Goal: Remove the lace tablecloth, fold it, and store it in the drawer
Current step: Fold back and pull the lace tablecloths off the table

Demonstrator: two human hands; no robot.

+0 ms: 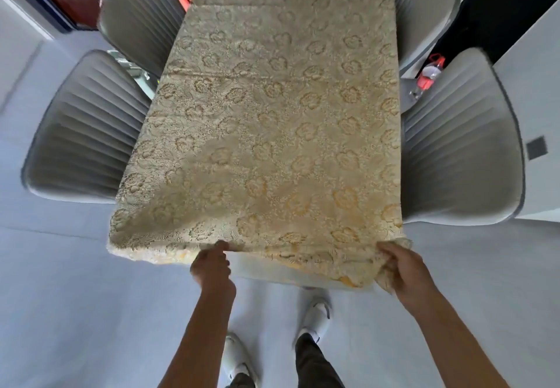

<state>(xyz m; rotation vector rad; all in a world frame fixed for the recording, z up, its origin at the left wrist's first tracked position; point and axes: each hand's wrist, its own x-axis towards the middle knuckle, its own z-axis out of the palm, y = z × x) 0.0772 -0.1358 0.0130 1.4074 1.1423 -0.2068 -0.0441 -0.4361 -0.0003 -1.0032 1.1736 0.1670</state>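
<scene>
A cream and gold lace tablecloth point(272, 121) with a flower pattern covers the long table from the near end to the far end. Its near edge is lifted off the table, and a strip of white table point(272, 269) shows beneath it. My left hand point(212, 269) pinches that near edge a little left of its middle. At the near right corner my right hand point(406, 272) is closed around bunched cloth. The near left corner hangs free. No drawer is in view.
Grey ribbed chairs stand on both sides: two on the left point(88, 127) point(142, 15) and two on the right point(460, 145) point(424, 3). A plastic bottle with a red cap point(428, 75) lies between the right chairs. My feet point(315, 318) stand on pale floor.
</scene>
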